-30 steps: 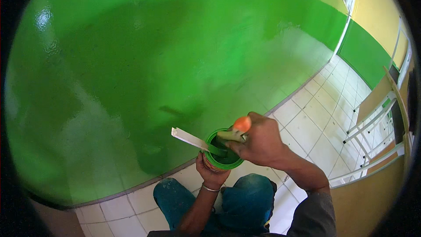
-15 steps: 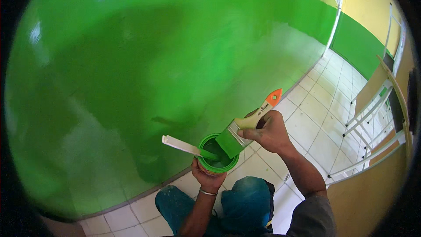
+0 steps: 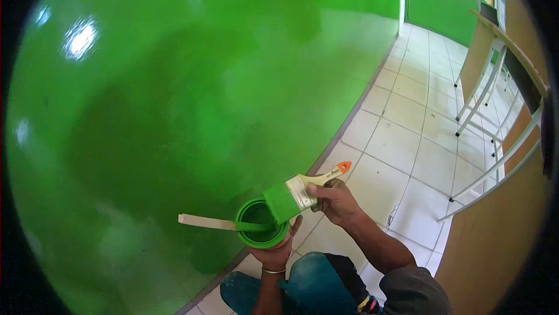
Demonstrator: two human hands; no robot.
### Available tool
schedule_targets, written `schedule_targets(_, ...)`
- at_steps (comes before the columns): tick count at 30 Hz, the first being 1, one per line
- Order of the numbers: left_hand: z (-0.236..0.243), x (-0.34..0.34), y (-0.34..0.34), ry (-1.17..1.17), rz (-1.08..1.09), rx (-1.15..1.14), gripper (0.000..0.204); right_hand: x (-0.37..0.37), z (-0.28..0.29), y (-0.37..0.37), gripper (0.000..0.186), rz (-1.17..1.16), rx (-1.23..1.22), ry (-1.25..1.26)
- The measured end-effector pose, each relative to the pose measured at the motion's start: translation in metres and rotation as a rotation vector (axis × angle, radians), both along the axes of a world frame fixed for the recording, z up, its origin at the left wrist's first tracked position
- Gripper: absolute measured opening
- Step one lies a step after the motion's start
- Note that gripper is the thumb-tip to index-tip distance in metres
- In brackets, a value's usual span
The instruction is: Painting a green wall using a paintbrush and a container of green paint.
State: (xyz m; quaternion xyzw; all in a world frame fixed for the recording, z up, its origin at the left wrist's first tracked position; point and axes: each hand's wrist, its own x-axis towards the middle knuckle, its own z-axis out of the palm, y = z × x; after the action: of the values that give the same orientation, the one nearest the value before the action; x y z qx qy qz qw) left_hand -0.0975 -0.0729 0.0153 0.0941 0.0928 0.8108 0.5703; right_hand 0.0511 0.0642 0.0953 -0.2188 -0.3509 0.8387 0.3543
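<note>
Brush in right hand over green can

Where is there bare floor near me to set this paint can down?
The white tiled floor lies bare between the glossy green wall and the metal-legged desks, right of the right hand. It is crowded below: the left hand cups the small green paint can with its wooden stir stick, the green-loaded flat brush over it, above the blue-trousered knees.

One package shows: a small round paint can, smeared green all over, low in the middle.
</note>
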Motion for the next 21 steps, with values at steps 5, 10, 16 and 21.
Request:
schedule_targets(5, 0.007, 0.002, 0.006, -0.193, -0.049, -0.027, 0.079, 0.002, -0.025, 0.022, 0.043, -0.078, -0.238, 0.358)
schedule_targets(10, 0.011, -0.003, -0.001, -0.157, 0.012, -0.088, 0.068, -0.021, -0.065, 0.068, 0.045, -0.235, -0.15, 0.47)
schedule_targets(16, 0.029, -0.01, -0.012, -0.261, 0.101, -0.02, 0.07, -0.061, -0.05, 0.083, 0.047, -0.365, 0.347, 0.055)
schedule_targets(21, 0.041, -0.016, -0.017, -0.18, 0.153, -0.053, 0.073, -0.062, -0.042, 0.173, 0.04, -0.771, 0.578, -0.094)
